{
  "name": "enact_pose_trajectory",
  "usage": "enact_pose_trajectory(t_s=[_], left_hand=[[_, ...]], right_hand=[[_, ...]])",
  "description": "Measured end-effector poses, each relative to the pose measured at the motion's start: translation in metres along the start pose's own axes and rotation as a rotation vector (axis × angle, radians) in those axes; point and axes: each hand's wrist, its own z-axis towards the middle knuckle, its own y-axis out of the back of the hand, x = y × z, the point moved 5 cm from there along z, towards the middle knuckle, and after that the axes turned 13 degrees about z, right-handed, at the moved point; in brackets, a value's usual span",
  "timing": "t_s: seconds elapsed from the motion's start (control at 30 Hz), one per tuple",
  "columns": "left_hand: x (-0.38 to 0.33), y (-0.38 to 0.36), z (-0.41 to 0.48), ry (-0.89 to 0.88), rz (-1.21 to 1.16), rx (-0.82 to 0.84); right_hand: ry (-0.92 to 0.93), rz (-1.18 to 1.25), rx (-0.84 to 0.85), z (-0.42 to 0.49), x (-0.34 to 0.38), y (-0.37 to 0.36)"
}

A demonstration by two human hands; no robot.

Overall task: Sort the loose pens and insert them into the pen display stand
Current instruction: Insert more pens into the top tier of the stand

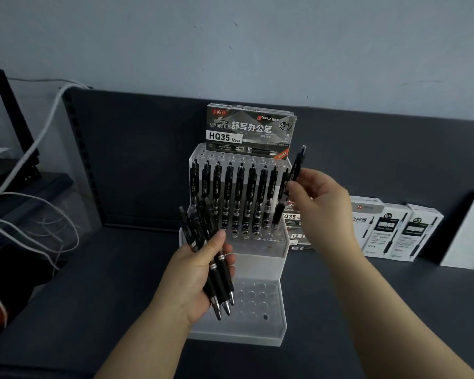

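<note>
A clear stepped pen display stand (257, 258) sits on the dark shelf in the middle of the head view. Several black pens (240, 198) stand upright in its upper tier; the lower tier's holes (253, 299) hold none. My left hand (195, 277) grips a bundle of three black pens (216, 266), tips down, in front of the stand's left side. My right hand (319, 198) pinches a single black pen (296, 168), tilted, at the right end of the upper row. An HQ35 pen box (251, 129) stands behind the stand.
More pen boxes (397, 228) lie on the shelf to the right, and another HQ35 box (294, 228) sits just behind the stand's right side. White cables (33, 149) and a dark rack post (14, 113) are at the left. A dark back panel (137, 160) rises behind.
</note>
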Motion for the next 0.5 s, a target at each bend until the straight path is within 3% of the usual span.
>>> enact_pose_trajectory(t_s=[0.17, 0.5], left_hand=[[0.001, 0.001, -0.002, 0.052, -0.101, -0.029], [-0.002, -0.001, -0.008, 0.001, -0.036, -0.024]], right_hand=[[0.033, -0.134, 0.023, 0.003, -0.009, -0.008], [-0.021, -0.343, 0.138, -0.001, -0.023, -0.018]])
